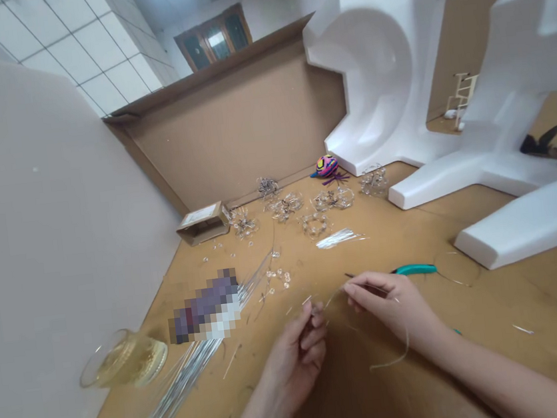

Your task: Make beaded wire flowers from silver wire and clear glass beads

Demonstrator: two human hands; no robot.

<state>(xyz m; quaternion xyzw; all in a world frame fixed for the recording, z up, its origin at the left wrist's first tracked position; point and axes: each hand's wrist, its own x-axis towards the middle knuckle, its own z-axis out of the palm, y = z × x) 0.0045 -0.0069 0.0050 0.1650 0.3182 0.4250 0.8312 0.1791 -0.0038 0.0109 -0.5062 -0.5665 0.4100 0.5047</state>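
Landmark: teal-handled pliers (416,268), lying just beyond the right hand, which partly covers them.
Wire: thin wire (336,294), held up on the near side of the pliers and to their left; loose tail curves down nearer the wearer.
Handling: looks very light and springy, likely to kink if bent sharply; best pinched close to the working end, tail left free.
Right hand (392,300): wire pinched between thumb and fingertips; back of hand up, forearm slanting in from lower right.
Left hand (295,358): fingers curled closed, wire seemingly gripped at thumb and forefinger, exact contact blurred; lower and further left of pliers, forearm rising from below.
Nearby: clear beads (279,279) left of pliers; silvery strips (337,238) beyond, leftward.
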